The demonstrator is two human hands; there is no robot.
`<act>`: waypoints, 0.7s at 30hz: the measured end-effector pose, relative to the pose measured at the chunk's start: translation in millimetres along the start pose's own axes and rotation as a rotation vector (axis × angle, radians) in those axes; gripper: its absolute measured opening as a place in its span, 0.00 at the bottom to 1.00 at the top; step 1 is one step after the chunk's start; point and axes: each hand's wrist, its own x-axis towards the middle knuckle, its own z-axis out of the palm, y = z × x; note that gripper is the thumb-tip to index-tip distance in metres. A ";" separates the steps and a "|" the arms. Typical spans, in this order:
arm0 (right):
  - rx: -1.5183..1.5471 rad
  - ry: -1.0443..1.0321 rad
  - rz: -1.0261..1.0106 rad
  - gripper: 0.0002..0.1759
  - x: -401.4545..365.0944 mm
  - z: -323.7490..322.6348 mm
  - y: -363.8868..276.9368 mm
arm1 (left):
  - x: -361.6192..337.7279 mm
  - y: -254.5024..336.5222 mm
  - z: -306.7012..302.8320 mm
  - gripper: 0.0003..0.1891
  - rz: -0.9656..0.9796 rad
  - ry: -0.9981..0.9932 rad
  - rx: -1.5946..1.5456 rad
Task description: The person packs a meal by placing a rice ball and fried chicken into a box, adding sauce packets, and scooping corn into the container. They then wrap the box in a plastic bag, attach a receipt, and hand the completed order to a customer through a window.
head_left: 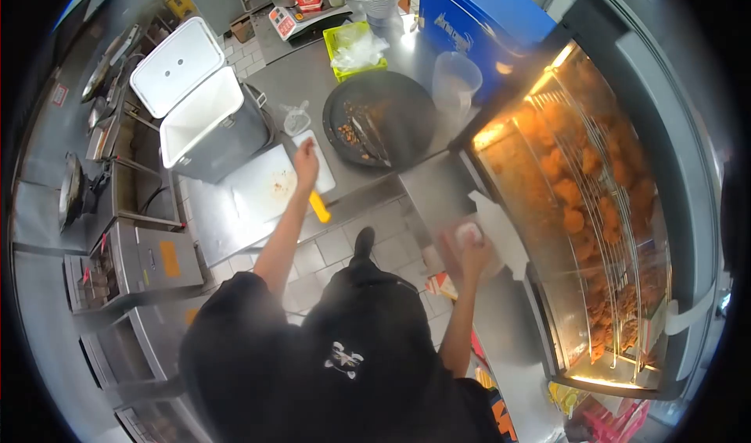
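My left hand (307, 163) is above a narrow white board (323, 175), its fingers curled in and nothing visible in them. The yellow handle (319, 207) of a tool, probably a knife, sticks out below that board; its blade is hidden. Beside it lies a larger white cutting board (262, 181) with brown crumbs. My right hand (474, 253) is closed on a crumpled white cloth (468, 233) over the steel counter at the right. Next to that hand is a piece of white paper or card (503, 228).
A large black pan (399, 102) with brown bits stands on the steel table. Left of it is a grey cooler (223, 142) with its white lid up. A lit warming cabinet (575, 224) full of fried food lines the right side, near a blue bin (489, 20) and clear jug (456, 79).
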 end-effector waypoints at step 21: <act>-0.029 1.291 0.236 0.35 43.6 -229.6 -6.6 | 147.3 -163.1 62.8 0.33 -0.058 -0.365 0.233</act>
